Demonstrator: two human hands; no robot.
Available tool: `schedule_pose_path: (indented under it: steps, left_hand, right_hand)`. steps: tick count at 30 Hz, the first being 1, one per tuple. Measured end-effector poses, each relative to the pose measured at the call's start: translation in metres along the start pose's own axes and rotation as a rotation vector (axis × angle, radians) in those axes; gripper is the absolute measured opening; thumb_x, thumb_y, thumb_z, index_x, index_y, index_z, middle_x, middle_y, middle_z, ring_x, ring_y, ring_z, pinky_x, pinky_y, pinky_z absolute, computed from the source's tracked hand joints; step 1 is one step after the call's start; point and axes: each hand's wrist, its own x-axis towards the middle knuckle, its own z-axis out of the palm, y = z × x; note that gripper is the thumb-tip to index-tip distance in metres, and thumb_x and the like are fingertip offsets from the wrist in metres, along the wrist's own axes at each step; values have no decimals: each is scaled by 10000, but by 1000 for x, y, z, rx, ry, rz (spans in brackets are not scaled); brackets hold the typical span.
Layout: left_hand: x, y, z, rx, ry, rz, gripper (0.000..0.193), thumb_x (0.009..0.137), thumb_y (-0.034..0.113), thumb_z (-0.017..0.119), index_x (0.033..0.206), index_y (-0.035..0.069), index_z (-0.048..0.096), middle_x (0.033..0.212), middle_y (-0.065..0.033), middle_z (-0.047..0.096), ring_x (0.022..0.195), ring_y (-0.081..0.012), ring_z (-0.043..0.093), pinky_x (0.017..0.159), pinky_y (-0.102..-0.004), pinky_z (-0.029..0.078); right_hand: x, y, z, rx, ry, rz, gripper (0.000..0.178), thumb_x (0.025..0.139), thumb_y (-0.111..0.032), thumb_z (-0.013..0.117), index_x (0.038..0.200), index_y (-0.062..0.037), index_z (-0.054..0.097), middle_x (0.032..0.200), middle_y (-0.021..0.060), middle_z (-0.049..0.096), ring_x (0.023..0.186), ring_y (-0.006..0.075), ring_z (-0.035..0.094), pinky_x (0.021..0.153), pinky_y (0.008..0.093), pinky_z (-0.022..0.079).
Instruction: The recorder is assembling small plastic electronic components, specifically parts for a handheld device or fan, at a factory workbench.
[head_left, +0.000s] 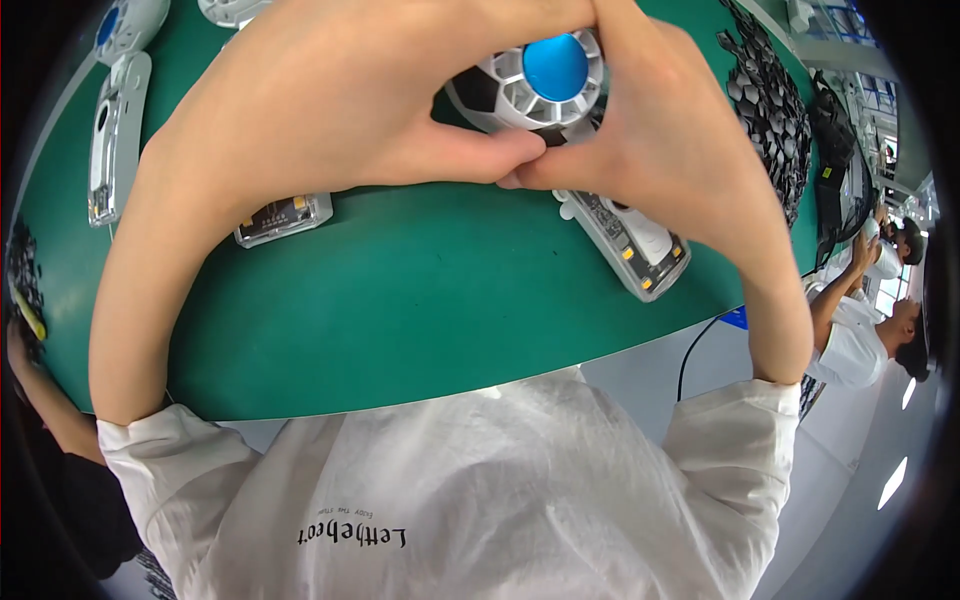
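Observation:
My left hand [390, 95] and my right hand [655, 115] are raised close in front of me, thumb tips touching and fingers curved toward each other to form a ring. Nothing shows in either hand; some fingers are cut off by the upper edge. Through the ring appears the white, spoked round head of a device with a blue centre [555, 68], its lower part hidden by my hands. Beyond my right wrist lies a clear-cased handle [640, 245] with a circuit board. Another clear-cased handle [285, 220] is partly covered by my left forearm.
The green table [400, 300] carries another white device [118, 135] with a blue-centred head at far left. Small black pieces [770, 110] are heaped at right, beside a black strap-like object [835, 165]. Co-workers [860, 335] sit at right; another person's arm [50, 390] rests at left.

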Motion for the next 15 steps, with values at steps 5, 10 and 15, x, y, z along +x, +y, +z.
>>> schedule_pose_path:
  steps: [5,10,15]
  left_hand:
    - [-11,-4,20,-49,43,-33,670,727,216,822,1337,17,631,1111,-171,704,845,-316,714,685,-359,571]
    - [-12,2,27,-50,80,-18,725,665,179,828,1349,30,638,1156,-175,710,925,-328,720,768,-368,581]
    - [-20,13,38,-19,44,-138,671,685,219,844,1307,56,653,1169,-160,709,892,-316,730,715,-364,588]
  right_hand:
    - [13,4,-6,16,-154,113,778,670,-148,922,1262,16,445,1011,229,678,952,418,686,797,422,536]
    - [1,32,9,-15,-110,-78,762,695,-250,908,1295,-18,499,996,198,682,927,403,683,778,442,541]
    - [-7,53,28,-88,19,-180,957,565,-204,955,1379,-50,477,966,182,717,958,441,681,769,472,530]
